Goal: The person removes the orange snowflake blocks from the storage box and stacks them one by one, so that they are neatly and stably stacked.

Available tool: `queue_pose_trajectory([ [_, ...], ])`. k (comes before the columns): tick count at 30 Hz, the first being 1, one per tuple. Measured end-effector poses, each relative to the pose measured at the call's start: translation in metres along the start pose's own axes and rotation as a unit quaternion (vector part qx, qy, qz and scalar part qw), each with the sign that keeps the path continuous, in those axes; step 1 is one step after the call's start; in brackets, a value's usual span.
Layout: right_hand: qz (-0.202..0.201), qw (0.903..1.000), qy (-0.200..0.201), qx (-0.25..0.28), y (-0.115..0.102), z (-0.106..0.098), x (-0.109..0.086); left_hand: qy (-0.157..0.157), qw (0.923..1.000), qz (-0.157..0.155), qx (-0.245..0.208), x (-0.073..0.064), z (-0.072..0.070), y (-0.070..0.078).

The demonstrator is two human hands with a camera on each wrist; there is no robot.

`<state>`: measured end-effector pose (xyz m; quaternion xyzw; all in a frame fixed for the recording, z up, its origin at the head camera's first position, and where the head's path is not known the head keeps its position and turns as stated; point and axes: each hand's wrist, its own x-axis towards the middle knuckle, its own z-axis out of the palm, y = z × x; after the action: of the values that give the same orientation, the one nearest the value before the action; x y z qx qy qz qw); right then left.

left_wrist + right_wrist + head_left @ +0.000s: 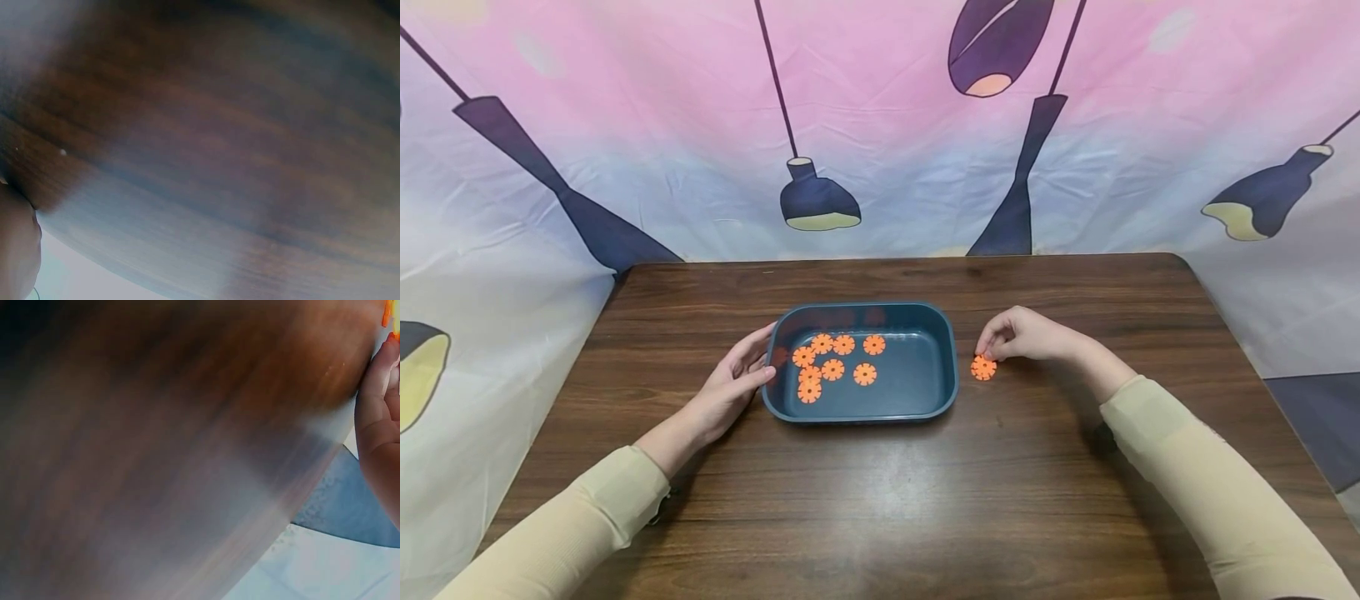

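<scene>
A dark blue rectangular tray [910, 408] with raised walls sits mid-table. Several orange notched discs, shaped like snowflake building pieces [865, 374], lie in its left and middle parts. My left hand [733, 382] grips the tray's left end, thumb over the rim and fingers along the outside. To the right of the tray, my right hand [1026, 335] pinches one orange notched disc [983, 367] between thumb and fingertips. In the right wrist view, part of the right hand [380, 419] shows at the right edge, with a sliver of orange at the fingertips.
The brown wood-grain table [880, 508] has rounded far corners. Behind it hangs a pink and blue cloth backdrop [880, 108] printed with dark lamps. The left wrist view shows mostly blurred tabletop [206, 150].
</scene>
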<state>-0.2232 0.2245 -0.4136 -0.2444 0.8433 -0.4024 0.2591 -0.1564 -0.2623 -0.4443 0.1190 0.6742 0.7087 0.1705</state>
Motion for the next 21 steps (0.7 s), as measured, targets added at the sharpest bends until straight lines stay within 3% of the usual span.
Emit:
queue_pose_trajectory([
  [21, 0.016, 0.9994, 0.015, -0.025, -0.0040, 0.0052, 0.0016, 0.001, 1.0000, 0.001, 0.005, -0.0002, -0.0002, 0.0001],
])
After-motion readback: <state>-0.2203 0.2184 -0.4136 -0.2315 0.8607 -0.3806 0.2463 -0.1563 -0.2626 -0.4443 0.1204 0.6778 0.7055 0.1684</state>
